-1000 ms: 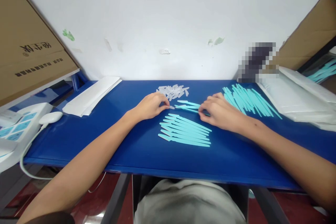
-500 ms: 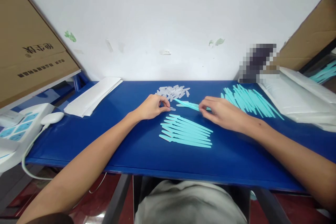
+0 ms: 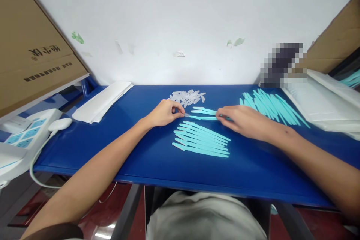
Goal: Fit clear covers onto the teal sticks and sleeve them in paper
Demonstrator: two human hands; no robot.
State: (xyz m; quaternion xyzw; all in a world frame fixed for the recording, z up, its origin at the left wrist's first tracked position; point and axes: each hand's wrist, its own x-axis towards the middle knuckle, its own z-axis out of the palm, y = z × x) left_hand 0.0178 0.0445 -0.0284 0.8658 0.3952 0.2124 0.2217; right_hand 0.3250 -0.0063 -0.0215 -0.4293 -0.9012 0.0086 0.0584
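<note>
My left hand (image 3: 164, 113) rests on the blue table (image 3: 135, 150), fingers pinched on a small clear cap (image 3: 186, 114) at the tip of a teal razor stick (image 3: 203, 117). On the other end of that stick my right hand (image 3: 242, 120) is closed. A second teal stick (image 3: 203, 111) lies just behind it. A neat row of several teal sticks (image 3: 201, 138) lies in front of my hands. Behind my left hand is a heap of clear caps (image 3: 188, 97). To the right of my right hand spreads a larger pile of teal sticks (image 3: 270, 106).
White paper sleeves (image 3: 102, 101) lie at the table's back left. A cardboard box (image 3: 33, 56) leans at the far left above a white device with a cable (image 3: 25, 135). White bags (image 3: 326, 105) and another box (image 3: 334, 41) fill the right side.
My right hand lifted the teal stick slightly and then laid it flat, its tip meeting the cap pinched in my left hand. The camera shifted a little.
</note>
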